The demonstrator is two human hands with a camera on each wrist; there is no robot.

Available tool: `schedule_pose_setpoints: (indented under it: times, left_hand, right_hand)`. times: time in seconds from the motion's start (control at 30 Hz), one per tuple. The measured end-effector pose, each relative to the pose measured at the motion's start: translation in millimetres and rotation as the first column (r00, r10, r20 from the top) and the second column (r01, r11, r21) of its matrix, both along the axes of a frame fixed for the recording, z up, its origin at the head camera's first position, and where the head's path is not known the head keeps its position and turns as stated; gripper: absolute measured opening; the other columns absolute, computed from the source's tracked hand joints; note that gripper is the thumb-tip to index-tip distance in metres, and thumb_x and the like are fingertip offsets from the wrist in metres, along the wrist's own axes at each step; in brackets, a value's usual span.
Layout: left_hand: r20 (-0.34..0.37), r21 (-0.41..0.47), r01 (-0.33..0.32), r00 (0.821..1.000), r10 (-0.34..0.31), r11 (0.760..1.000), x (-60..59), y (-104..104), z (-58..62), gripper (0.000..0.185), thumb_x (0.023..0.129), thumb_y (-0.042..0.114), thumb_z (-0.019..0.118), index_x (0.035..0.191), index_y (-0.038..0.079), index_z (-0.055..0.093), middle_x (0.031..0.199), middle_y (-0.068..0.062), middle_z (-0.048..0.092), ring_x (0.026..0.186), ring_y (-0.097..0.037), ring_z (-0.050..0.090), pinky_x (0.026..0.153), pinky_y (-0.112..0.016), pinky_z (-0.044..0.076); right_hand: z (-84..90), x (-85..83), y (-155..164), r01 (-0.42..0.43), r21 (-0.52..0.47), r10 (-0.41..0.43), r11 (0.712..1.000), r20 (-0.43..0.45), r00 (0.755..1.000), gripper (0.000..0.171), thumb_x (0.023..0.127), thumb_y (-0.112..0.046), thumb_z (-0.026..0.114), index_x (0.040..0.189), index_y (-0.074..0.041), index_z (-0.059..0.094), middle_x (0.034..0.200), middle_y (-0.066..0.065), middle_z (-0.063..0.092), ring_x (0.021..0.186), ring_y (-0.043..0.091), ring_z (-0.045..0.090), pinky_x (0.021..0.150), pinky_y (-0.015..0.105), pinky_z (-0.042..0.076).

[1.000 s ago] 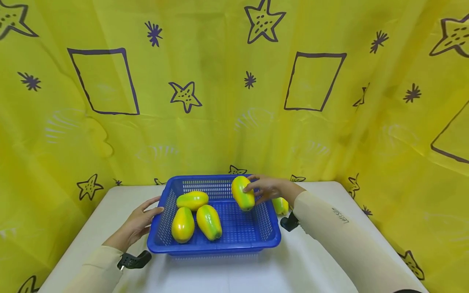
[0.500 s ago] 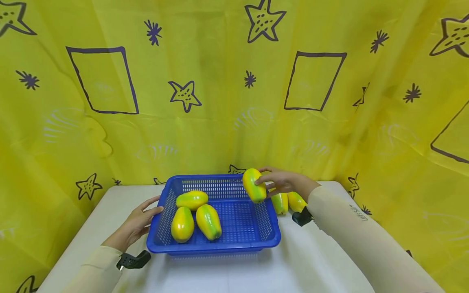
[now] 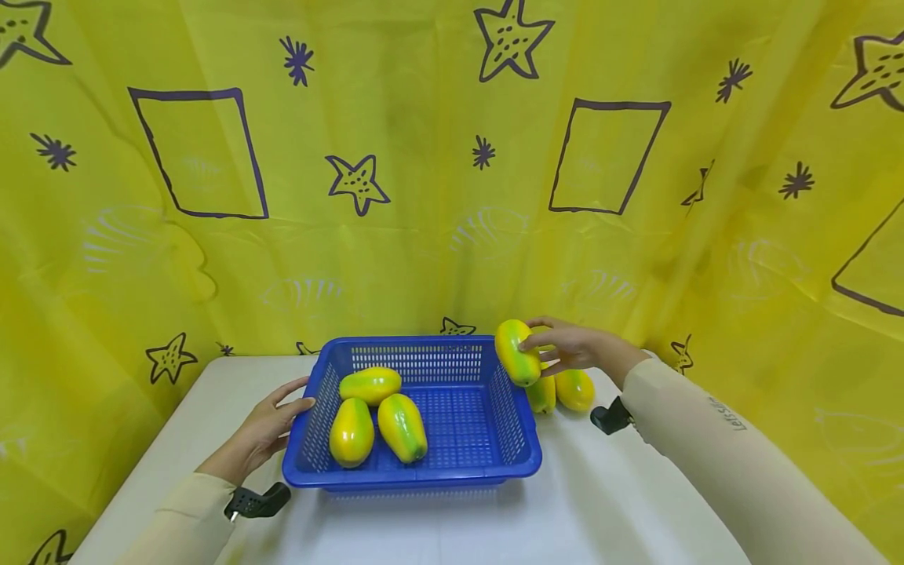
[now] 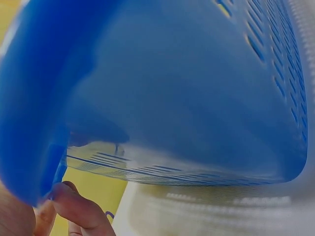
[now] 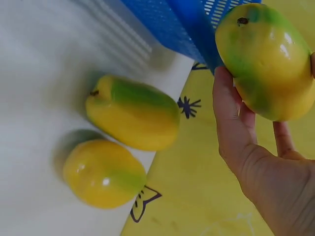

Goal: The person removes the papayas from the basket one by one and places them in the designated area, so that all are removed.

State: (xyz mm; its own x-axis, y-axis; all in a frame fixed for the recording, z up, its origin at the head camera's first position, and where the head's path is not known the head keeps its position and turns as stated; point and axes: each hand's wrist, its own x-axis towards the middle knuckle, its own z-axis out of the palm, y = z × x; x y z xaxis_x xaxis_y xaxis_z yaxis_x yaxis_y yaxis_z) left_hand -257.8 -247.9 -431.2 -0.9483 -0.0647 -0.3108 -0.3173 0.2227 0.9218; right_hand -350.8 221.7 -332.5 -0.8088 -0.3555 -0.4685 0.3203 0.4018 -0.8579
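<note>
From my remote station I am noting, at far left, the left hand (image 3: 267, 430) lying on the table (image 3: 600, 502) with its fingers extended and loosely spread, the fingertips (image 3: 305, 405) touching the outside of the left wall of the basket (image 3: 417, 475); the left wrist view is showing a fingertip (image 4: 74, 201) against the blue rim (image 4: 34, 147), not curling round it as far as I can tell. I am seeing a black mount (image 3: 257, 502) sitting at that wrist. Inside the basket, three mangoes are lying in its left half: one (image 3: 370, 385) on its side toward the back, one (image 3: 352, 432) in front of it to the left, and one (image 3: 402, 428) just beside that, touching it or nearly so. The basket's right half is showing only bare mesh floor. Moving right, the right hand (image 3: 575, 348) is pinching a fourth mango (image 3: 518, 352) between thumb and curled fingers, holding it in the air above the basket's back right corner, outside the rim; the right wrist view is confirming the thumb (image 5: 231, 118) pressing on the fruit's (image 5: 266, 59) side. Below and behind that hand, two more mangoes are resting on the table just beside the basket's right wall: one (image 3: 542, 395) nearer the wall, the other (image 3: 574, 390) touching it or nearly so. Yellow cloth (image 3: 424, 196) is hanging behind.
</note>
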Motion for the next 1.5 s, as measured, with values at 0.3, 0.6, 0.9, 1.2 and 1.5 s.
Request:
schedule_pose_setpoints:
  times: [0.3,0.6,0.9,1.2,1.5]
  left_hand:
    - [-0.002,0.002,-0.002,1.0,0.002,1.0,-0.4,0.6,-0.9,0.072,0.098,0.036,0.059,0.157,0.016,0.023,0.139,-0.028,0.047,0.095,-0.019,0.067,0.083,-0.038,0.06]
    - [0.0,0.009,0.011,1.0,-0.011,1.0,0.7,-0.4,0.1,0.071,0.099,0.034,0.058,0.157,0.015,0.023,0.14,-0.029,0.046,0.097,-0.02,0.066,0.083,-0.038,0.059]
    - [0.006,0.002,0.023,1.0,-0.023,1.0,0.1,-1.4,-0.6,0.069,0.099,0.034,0.056,0.157,0.016,0.022,0.143,-0.03,0.043,0.106,-0.028,0.064,0.084,-0.039,0.059]
    - [0.0,0.02,0.017,1.0,-0.017,1.0,0.0,-2.1,-0.9,0.07,0.099,0.033,0.056,0.157,0.016,0.022,0.14,-0.029,0.045,0.097,-0.019,0.066,0.082,-0.037,0.06]
    - [0.0,0.021,0.025,1.0,-0.025,0.999,0.4,-2.1,-0.9,0.069,0.1,0.034,0.055,0.157,0.015,0.022,0.141,-0.03,0.043,0.1,-0.022,0.065,0.083,-0.039,0.059]
  right_hand:
    - [9.4,4.8,29.7,0.025,0.012,-0.025,1.0,-0.042,0.999,0.087,0.094,-0.019,0.06,0.156,-0.009,0.0,0.156,0.029,0.015,0.143,0.052,0.02,0.109,0.06,0.036]
    - [12.3,8.4,57.5,0.077,0.064,-0.071,0.995,-0.093,0.993,0.088,0.096,-0.023,0.059,0.156,-0.004,-0.002,0.156,0.031,0.01,0.141,0.055,0.02,0.108,0.06,0.037]
    - [8.9,14.7,85.5,0.117,0.091,-0.105,0.989,-0.121,0.987,0.089,0.097,-0.028,0.058,0.155,0.001,-0.003,0.155,0.033,0.01,0.14,0.055,0.023,0.108,0.058,0.039]
    - [5.5,21.3,110.6,0.188,0.145,-0.163,0.972,-0.169,0.972,0.085,0.097,-0.028,0.057,0.154,0.004,0.002,0.154,0.035,0.01,0.139,0.056,0.022,0.108,0.059,0.039]
    - [-7.8,24.4,122.1,0.285,0.203,-0.227,0.937,-0.264,0.937,0.084,0.097,-0.032,0.058,0.154,0.006,0.008,0.151,0.037,0.017,0.135,0.056,0.029,0.106,0.06,0.04]
